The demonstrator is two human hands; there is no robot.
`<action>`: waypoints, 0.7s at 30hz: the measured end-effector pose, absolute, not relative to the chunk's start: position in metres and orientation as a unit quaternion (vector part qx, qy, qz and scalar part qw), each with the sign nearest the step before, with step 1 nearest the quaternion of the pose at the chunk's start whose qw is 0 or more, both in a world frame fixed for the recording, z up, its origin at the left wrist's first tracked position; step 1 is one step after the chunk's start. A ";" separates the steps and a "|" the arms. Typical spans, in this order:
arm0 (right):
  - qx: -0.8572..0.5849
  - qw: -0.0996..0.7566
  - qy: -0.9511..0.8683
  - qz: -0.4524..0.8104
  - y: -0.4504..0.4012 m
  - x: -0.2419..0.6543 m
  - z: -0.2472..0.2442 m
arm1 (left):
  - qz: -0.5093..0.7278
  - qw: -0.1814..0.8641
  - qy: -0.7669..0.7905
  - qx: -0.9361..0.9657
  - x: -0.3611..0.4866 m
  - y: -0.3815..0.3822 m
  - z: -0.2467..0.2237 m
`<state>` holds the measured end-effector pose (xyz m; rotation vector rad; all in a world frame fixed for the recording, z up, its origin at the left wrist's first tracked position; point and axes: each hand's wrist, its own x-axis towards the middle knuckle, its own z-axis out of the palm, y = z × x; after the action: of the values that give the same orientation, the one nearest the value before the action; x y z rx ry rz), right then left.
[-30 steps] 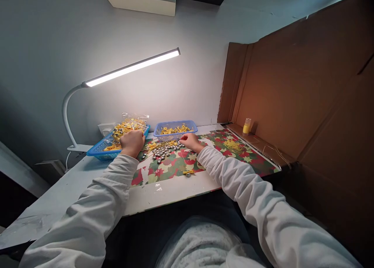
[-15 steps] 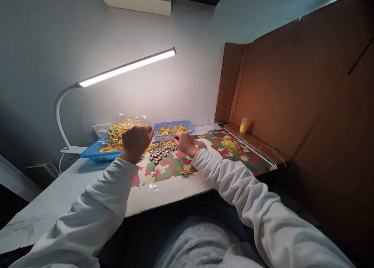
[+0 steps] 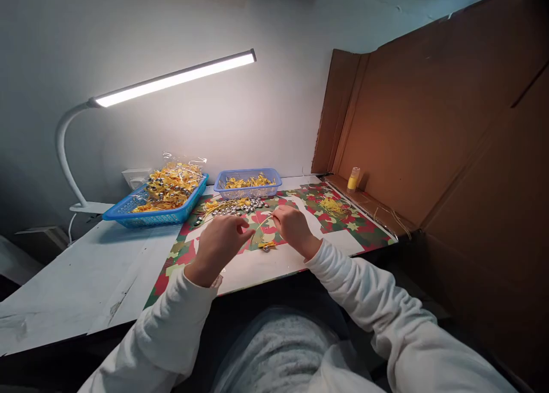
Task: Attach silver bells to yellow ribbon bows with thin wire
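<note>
My left hand (image 3: 221, 244) is closed in a pinch, its thumb near the lower end of a thin yellow string (image 3: 262, 223). The upper end of that string runs into the pinched fingertips of my right hand (image 3: 295, 227). Between and just below the two hands is a small yellow bow with a silver bell (image 3: 266, 246), low over the mat's front part. Beyond my fingers, a pile of silver bells (image 3: 257, 203) lies beside a bunch of yellow ribbon pieces (image 3: 218, 205) on the camouflage-patterned mat (image 3: 171, 261).
At the left back stands a blue basket (image 3: 171, 215) heaped with yellow bows and bells. Another blue basket (image 3: 246, 191) holds yellow pieces. Yellow strings (image 3: 332, 206) lie at right, near a small yellow-filled bottle (image 3: 353, 179) and a cardboard wall (image 3: 429, 124). A lamp (image 3: 175, 78) hangs above.
My left hand has come down and nearer to me, and my right hand has moved down and right. The camera view has tilted a little.
</note>
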<state>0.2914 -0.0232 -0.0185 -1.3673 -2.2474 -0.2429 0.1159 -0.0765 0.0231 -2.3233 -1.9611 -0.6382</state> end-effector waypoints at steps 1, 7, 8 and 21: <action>-0.499 0.255 -0.824 -0.085 -0.029 0.293 -0.021 | -0.215 0.000 -0.624 -0.752 0.118 -0.082 0.017; -0.493 0.324 -0.807 -0.026 -0.055 0.296 -0.035 | -0.332 -0.062 -0.586 -0.737 0.125 -0.106 -0.024; -0.487 0.345 -0.802 -0.004 -0.057 0.296 -0.039 | -0.349 -0.067 -0.583 -0.731 0.125 -0.108 -0.029; -0.359 0.633 -0.471 0.499 -0.106 0.273 -0.072 | -0.571 -0.147 -0.526 -0.613 0.130 -0.135 -0.077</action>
<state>0.2731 -0.1056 -0.0724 -0.8206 -1.0779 1.1412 0.1296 -0.1349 -0.0772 -2.1311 -1.8271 -1.9832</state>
